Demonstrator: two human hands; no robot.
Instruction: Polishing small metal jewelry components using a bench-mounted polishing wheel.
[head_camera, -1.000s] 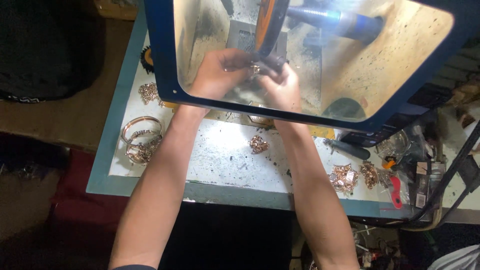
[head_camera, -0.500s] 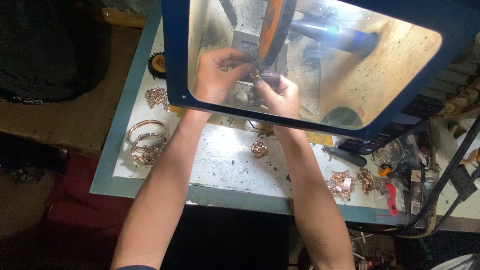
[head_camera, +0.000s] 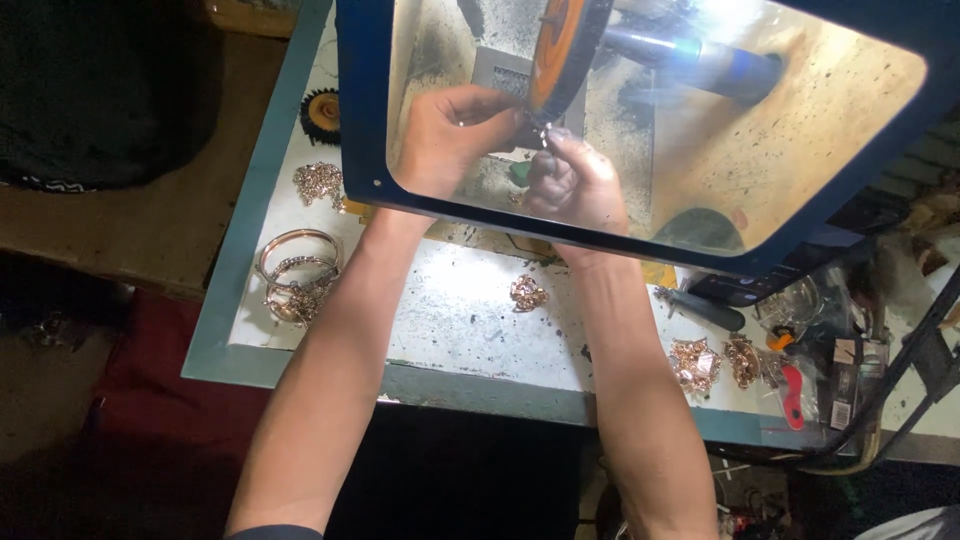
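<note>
Small metal piece (head_camera: 545, 135), upper centre behind the shield (head_camera: 800, 150), touches the orange wheel (head_camera: 560, 45). Left hand (head_camera: 450, 135) and right hand (head_camera: 575, 185) fingers pinch it, as before. Bangles (head_camera: 297, 270) lie left on the surface (head_camera: 470, 300).

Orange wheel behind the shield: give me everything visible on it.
The orange wheel is a thin disc seen nearly edge-on, orange faces with a dark rim, standing upright behind the clear blue-framed shield. It sits at the end of a blue cylindrical motor body that runs off to the right. Whether it spins cannot be told. Both hands, the left hand and the right hand, press a small shiny metal piece to its lower edge. Dust speckles the shield, blurring detail.
</note>
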